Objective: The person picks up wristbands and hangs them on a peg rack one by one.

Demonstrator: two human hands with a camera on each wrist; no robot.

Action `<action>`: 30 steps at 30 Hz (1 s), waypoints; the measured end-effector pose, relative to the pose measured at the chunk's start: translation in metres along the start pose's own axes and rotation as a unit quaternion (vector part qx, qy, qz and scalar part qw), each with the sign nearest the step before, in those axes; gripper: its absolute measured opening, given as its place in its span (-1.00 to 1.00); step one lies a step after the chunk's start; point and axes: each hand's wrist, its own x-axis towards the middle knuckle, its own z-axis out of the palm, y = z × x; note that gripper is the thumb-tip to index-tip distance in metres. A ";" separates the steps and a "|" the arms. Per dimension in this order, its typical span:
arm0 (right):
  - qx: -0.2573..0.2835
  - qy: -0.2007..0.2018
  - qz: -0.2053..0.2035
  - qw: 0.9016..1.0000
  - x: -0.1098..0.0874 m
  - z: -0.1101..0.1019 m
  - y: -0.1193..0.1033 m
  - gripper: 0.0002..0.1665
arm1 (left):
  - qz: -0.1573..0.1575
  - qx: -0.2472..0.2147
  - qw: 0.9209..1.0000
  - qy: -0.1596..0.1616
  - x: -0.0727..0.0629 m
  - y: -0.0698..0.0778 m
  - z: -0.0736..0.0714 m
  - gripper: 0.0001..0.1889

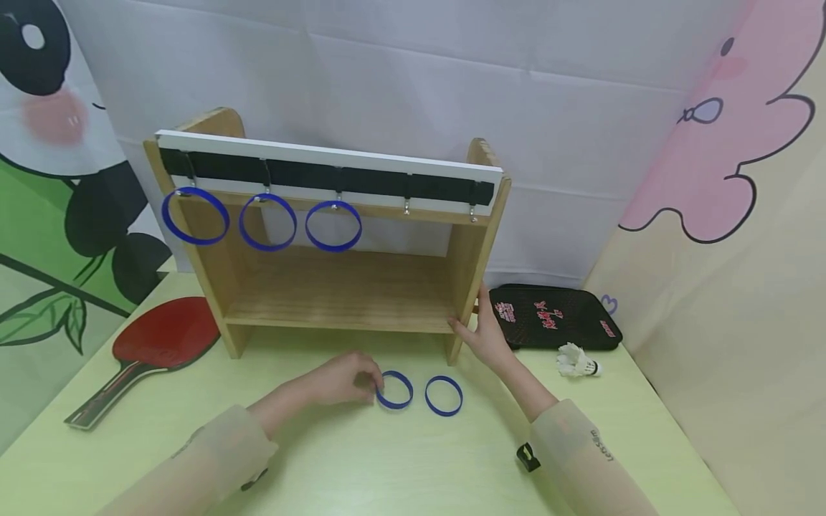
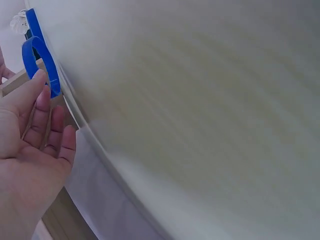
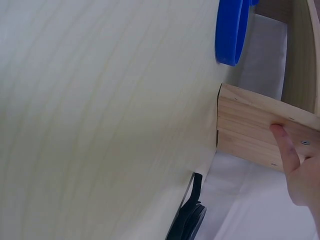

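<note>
A wooden rack [image 1: 342,287] stands on the table. Across its top front runs a white board with a black strip [image 1: 303,175] and several small metal hooks. Three blue rings [image 1: 333,249] hang from the hooks at the left and middle. My left hand [image 1: 345,380] pinches the left edge of another blue ring [image 1: 395,407] at the table in front of the rack; the left wrist view shows thumb and fingertip at this ring [image 2: 30,57]. A further blue ring [image 1: 444,413] lies just right of it. My right hand [image 1: 485,337] holds the rack's right side panel [image 3: 250,120] near its lower front edge.
A red table tennis paddle [image 1: 168,333] lies left of the rack. To the right are a black case [image 1: 555,315] with red lettering and a white shuttlecock [image 1: 577,360]. A small black object [image 1: 528,457] is beside the right sleeve. Cloth printed with cartoons hangs behind.
</note>
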 end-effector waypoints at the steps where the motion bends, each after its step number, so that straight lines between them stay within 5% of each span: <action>1: -0.001 0.000 0.002 1.000 0.000 0.000 0.000 0.00 | 0.000 -0.004 1.000 0.004 0.000 0.000 0.000 -0.81; 5: -0.003 -0.001 0.002 1.000 0.000 0.001 0.003 0.00 | -0.001 -0.013 1.000 0.013 -0.001 0.003 0.000 -0.82; 12: -0.003 0.009 -0.003 1.000 0.006 0.009 0.040 0.07 | 0.005 -0.005 0.999 0.037 -0.003 0.011 -0.004 -0.82; 23: -0.004 0.014 -0.009 1.000 0.006 0.010 0.044 0.05 | -0.023 -0.019 0.999 0.043 -0.010 0.030 -0.019 -0.85; 30: -0.008 0.014 -0.002 1.000 0.006 0.010 0.043 0.06 | -0.003 0.004 0.999 0.050 -0.017 0.046 -0.033 -0.88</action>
